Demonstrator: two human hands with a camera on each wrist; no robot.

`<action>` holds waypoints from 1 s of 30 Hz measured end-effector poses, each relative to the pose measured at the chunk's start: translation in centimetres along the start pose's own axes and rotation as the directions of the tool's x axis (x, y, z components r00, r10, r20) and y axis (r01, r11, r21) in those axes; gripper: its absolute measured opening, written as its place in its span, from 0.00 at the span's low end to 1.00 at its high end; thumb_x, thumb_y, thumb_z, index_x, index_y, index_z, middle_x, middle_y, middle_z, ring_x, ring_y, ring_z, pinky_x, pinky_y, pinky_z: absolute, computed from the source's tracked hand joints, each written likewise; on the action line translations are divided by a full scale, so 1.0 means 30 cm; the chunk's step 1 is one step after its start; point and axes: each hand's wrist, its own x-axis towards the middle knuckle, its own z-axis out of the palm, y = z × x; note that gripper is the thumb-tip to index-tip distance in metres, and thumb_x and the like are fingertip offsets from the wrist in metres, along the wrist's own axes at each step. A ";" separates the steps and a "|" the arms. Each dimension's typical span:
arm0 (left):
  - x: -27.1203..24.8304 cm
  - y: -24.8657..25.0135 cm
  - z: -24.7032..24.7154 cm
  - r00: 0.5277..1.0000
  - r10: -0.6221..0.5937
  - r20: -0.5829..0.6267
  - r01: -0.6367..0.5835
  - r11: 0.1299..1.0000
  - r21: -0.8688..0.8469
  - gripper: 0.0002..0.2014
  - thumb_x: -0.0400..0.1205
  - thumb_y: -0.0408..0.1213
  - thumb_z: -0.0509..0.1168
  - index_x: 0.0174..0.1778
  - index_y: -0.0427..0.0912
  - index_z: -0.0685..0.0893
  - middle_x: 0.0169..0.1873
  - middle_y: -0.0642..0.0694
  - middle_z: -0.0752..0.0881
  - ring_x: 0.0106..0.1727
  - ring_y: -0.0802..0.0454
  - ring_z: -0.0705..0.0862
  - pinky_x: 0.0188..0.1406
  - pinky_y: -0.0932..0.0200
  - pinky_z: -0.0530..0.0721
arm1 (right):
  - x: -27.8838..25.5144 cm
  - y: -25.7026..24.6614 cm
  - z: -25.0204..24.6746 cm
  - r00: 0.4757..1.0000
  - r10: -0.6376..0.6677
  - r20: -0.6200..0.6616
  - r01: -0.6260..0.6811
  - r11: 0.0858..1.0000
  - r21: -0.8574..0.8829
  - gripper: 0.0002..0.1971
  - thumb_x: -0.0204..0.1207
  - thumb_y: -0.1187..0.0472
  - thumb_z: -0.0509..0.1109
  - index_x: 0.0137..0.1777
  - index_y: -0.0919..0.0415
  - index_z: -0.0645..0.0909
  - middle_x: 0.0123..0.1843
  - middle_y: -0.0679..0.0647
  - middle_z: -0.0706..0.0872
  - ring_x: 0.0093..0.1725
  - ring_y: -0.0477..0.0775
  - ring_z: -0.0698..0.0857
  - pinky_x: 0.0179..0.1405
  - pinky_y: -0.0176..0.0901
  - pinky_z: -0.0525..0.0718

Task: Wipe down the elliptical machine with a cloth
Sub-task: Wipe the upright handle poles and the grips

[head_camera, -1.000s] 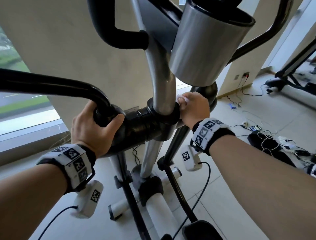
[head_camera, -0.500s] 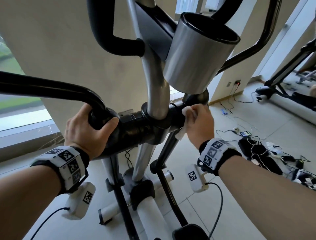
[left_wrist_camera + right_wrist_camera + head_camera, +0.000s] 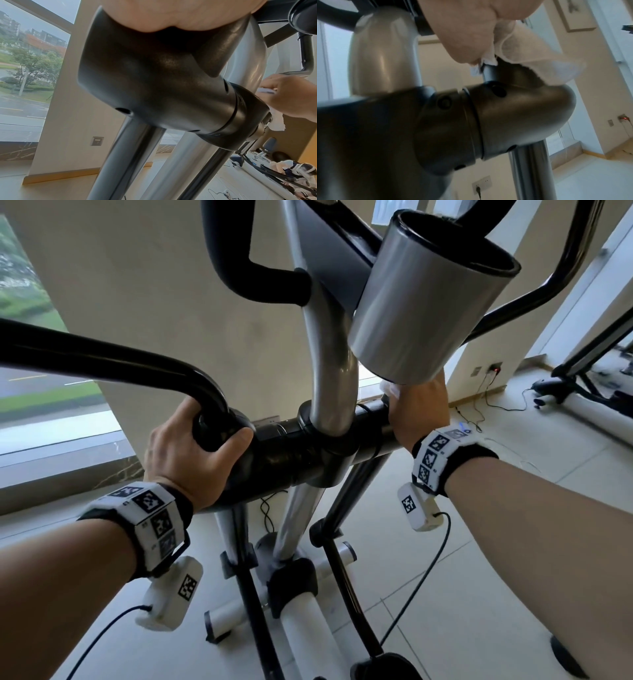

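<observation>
The elliptical's black pivot housing (image 3: 291, 453) crosses the silver centre post (image 3: 334, 378) in front of me. My left hand (image 3: 191, 450) grips the base of the black left handlebar (image 3: 102, 361) where it joins the housing, thumb hooked over the front. My right hand (image 3: 419, 409) holds a white cloth (image 3: 388, 386) against the right end of the housing, just under the silver cup holder (image 3: 424, 299). In the right wrist view the cloth (image 3: 530, 54) is bunched under my palm over the joint (image 3: 513, 111). The left wrist view shows the housing (image 3: 154, 88) and the cloth (image 3: 276, 121) hanging below my right hand (image 3: 291, 97).
The machine's legs and white base tubes (image 3: 301, 611) run down to a tiled floor. Cables and a wall socket (image 3: 495, 368) lie at the right, with another machine (image 3: 582, 385) beyond. A window (image 3: 41, 354) is at the left. A seated person (image 3: 291, 166) shows far right in the left wrist view.
My right hand with the cloth has slid outward along the right side of the housing and up under the cup holder. My left hand has kept its grip on the handlebar base.
</observation>
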 end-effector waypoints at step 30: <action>-0.006 0.026 -0.009 1.000 -0.028 -0.007 0.028 0.999 -0.019 0.25 0.71 0.68 0.66 0.56 0.55 0.82 0.40 0.53 0.88 0.49 0.35 0.88 0.51 0.42 0.85 | -0.034 0.178 0.115 0.695 0.620 0.365 -0.602 0.225 0.766 0.17 0.90 0.59 0.54 0.54 0.44 0.85 0.54 0.44 0.89 0.57 0.47 0.87 0.70 0.48 0.81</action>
